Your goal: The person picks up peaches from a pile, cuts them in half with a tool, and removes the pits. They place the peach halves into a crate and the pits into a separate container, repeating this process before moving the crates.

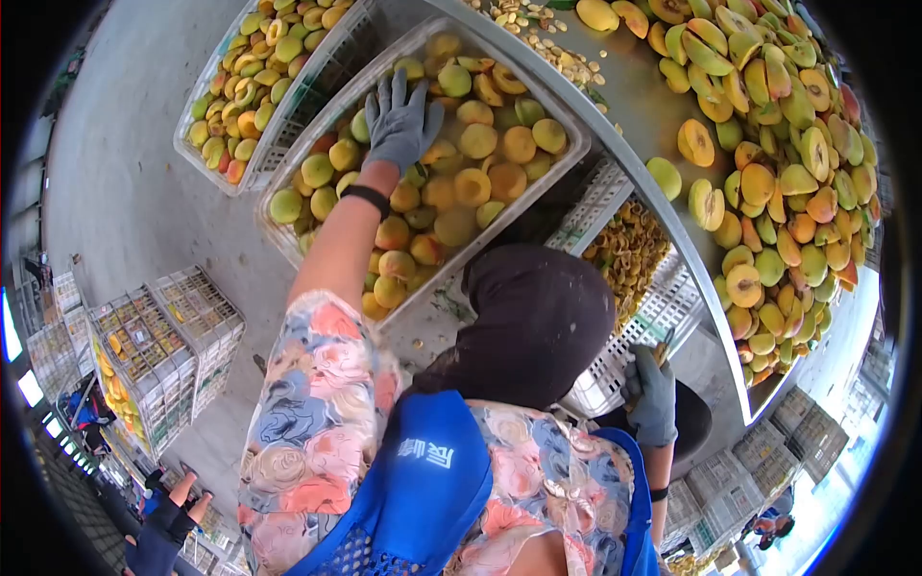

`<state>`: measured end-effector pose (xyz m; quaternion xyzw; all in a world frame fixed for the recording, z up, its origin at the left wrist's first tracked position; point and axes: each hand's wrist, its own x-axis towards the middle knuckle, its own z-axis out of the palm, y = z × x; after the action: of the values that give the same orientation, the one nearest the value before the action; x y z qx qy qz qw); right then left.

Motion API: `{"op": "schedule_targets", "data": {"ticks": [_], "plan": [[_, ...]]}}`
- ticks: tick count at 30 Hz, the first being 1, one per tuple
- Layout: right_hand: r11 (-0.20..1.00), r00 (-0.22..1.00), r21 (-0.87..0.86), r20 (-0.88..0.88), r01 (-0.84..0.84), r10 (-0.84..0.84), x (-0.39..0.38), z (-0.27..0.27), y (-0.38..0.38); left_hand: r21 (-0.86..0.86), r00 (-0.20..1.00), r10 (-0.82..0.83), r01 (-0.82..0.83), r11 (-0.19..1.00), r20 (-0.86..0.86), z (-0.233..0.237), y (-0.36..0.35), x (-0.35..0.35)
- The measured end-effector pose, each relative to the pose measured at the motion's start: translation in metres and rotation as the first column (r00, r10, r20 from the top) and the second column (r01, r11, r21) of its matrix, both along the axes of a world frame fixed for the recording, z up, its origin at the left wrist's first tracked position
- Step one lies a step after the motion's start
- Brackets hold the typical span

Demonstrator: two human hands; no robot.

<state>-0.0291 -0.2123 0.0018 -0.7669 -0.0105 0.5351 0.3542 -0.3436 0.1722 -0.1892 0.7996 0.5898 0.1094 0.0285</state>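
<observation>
My left hand point(399, 120), in a grey glove, lies with its fingers stretched out on the peaches point(477, 141) in a clear plastic tub point(576, 144). Whole and halved yellow-green and orange fruit fills the tub, some under cloudy liquid. It holds no fruit that I can see. Lower right, below the metal table's edge, my right hand point(653, 394), also gloved in grey, is closed around what looks like a small knife point(665, 348); its handle is mostly hidden by the fingers.
A metal table point(624, 72) at right carries a heap of halved peaches point(768, 182) and scattered pits point(538, 43). Beneath its edge stands a white crate point(663, 307) of brown scraps. Another crate of peaches point(252, 91) is upper left. Stacked crates point(158, 336) and a person point(163, 528) are lower left.
</observation>
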Motion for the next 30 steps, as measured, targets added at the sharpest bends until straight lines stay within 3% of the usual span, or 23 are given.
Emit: {"op": "schedule_targets", "data": {"ticks": [3, 4, 5, 7, 8, 11, 14, 18, 21, 23, 25, 27, 30], "plan": [[0.998, 1.000, 0.056, -0.003, -0.018, 0.019, -0.001, 0.000, 0.002, -0.091, 0.998, -0.039, 0.044, 0.995, 0.052, 0.005, 0.004, -0.009], [0.999, 1.000, 0.036, 0.019, -0.004, 0.003, -0.002, 0.003, 0.003, -0.008, 0.998, -0.059, 0.059, 0.998, -0.005, 0.005, 0.002, -0.014], [0.999, 0.999, 0.032, 0.045, 0.001, -0.003, -0.003, 0.008, -0.002, -0.131, 0.967, -0.048, 0.083, 0.988, 0.251, 0.007, 0.006, -0.026], [1.000, 0.995, 0.028, 0.096, 0.007, -0.009, -0.005, 0.016, -0.009, -0.327, 0.727, 0.076, 0.211, 0.921, 0.683, 0.012, 0.021, -0.051], [0.998, 0.996, 0.050, 0.085, 0.036, -0.041, -0.002, 0.017, -0.018, -0.211, 0.749, 0.110, 0.041, 0.977, 0.654, 0.058, 0.001, -0.047], [0.992, 0.986, 0.103, 0.140, 0.071, -0.085, 0.001, 0.024, -0.030, -0.202, 0.665, 0.186, -0.054, 0.978, 0.723, 0.066, -0.022, -0.094], [0.995, 0.952, 0.102, 0.305, -0.009, -0.023, 0.001, 0.038, -0.016, -0.271, 0.657, 0.275, -0.111, 0.956, 0.702, 0.068, -0.049, -0.137], [0.970, 0.877, 0.113, 0.460, -0.214, 0.140, -0.001, 0.060, 0.024, 0.050, 0.913, 0.225, -0.256, 0.965, 0.341, 0.071, -0.116, -0.170], [0.936, 0.835, 0.150, 0.512, -0.319, 0.202, -0.001, 0.056, 0.040, 0.305, 0.942, 0.302, -0.333, 0.892, 0.146, 0.057, -0.182, -0.168], [0.930, 0.825, 0.130, 0.514, -0.343, 0.232, -0.013, 0.057, 0.052, 0.094, 0.954, 0.265, -0.279, 0.956, 0.139, 0.056, -0.219, -0.140], [0.929, 0.831, 0.120, 0.497, -0.350, 0.249, -0.023, 0.053, 0.056, 0.024, 0.974, 0.120, -0.127, 0.992, 0.194, 0.050, -0.237, -0.107], [0.924, 0.838, 0.114, 0.473, -0.364, 0.272, -0.040, 0.058, 0.059, -0.181, 0.995, 0.053, -0.037, 0.983, 0.081, 0.054, -0.237, -0.073], [0.926, 0.847, 0.131, 0.464, -0.355, 0.259, -0.046, 0.059, 0.055, -0.347, 0.987, 0.091, -0.039, 0.937, 0.135, 0.031, -0.239, -0.064]]}}
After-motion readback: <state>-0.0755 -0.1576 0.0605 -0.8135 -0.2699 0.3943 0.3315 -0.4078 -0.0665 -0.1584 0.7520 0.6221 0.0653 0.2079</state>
